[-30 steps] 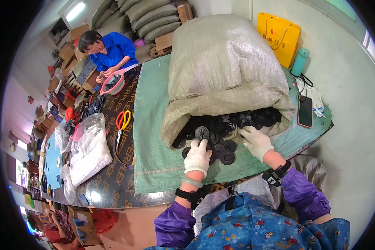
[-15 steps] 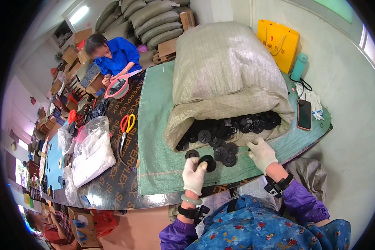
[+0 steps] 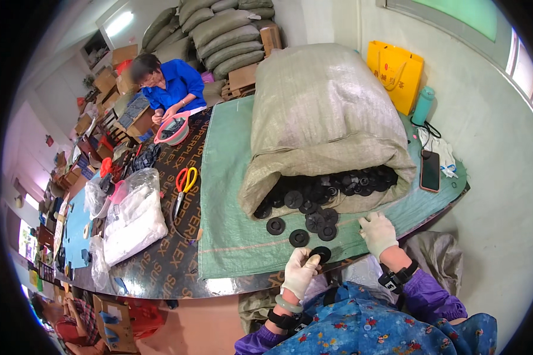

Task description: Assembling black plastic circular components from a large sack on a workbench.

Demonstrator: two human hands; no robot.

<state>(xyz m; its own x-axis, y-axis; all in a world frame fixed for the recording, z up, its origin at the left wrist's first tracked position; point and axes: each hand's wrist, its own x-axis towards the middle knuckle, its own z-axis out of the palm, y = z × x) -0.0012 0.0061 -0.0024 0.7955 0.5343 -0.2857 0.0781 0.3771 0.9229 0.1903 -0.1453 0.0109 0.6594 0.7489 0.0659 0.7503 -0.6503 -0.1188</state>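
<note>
My gloved left hand (image 3: 301,272) grips a round black plastic disc (image 3: 322,254) by its edge, close to the near edge of the table. Several like discs lie loose on the green woven sheet, among them a disc with a raised ring (image 3: 299,238) and another flat one (image 3: 275,225). More spill from the mouth of a big beige woven sack (image 3: 331,106). To the right of the loose discs, my gloved right hand (image 3: 378,234) is at the sheet with its fingers bent and a little apart, nothing visible in them.
Yellow-and-red-handled scissors (image 3: 185,186) and a clear bag of white material (image 3: 135,219) lie on the left. At right are a phone (image 3: 430,170), a teal bottle (image 3: 423,105) and a yellow paper bag (image 3: 395,74). Across the table a person in blue works over a pink bowl (image 3: 173,128).
My left hand has drawn back toward me and to the right with the black disc. A ringed disc now shows on the sheet where that hand was. My right hand stays near its place.
</note>
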